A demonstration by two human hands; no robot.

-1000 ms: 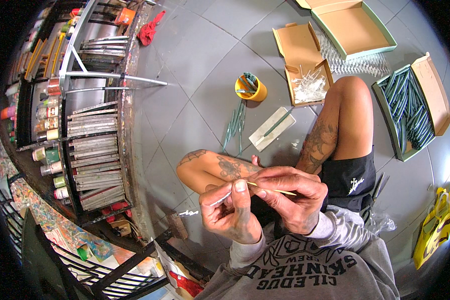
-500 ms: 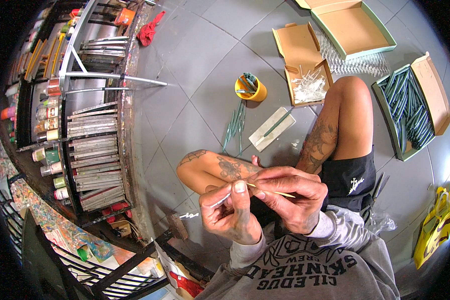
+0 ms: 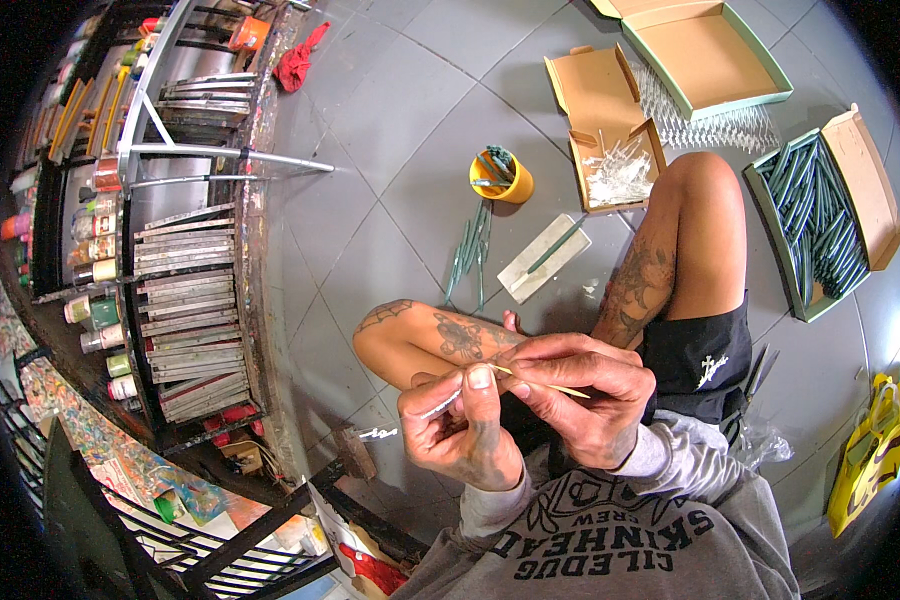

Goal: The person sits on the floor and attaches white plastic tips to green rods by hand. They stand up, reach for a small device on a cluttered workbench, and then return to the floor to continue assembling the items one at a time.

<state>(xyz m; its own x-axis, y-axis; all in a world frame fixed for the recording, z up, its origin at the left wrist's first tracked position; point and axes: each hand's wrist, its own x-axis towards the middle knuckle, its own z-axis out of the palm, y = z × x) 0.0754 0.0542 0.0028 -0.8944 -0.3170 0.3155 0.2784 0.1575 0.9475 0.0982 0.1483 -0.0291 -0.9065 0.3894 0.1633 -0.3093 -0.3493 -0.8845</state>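
My left hand pinches a small clear plastic tube between thumb and fingers, just above my lap. My right hand grips a thin wooden stick, whose tip meets the tube at my left thumb. Both hands touch each other over my folded legs. On the grey tiled floor ahead lie several green-wrapped sticks and a yellow cup with more of them.
An open brown box holds clear plastic tubes. A flat pale block lies near my knee. A tray of green sticks is at right, a yellow bag lower right, and paint-stained shelves at left.
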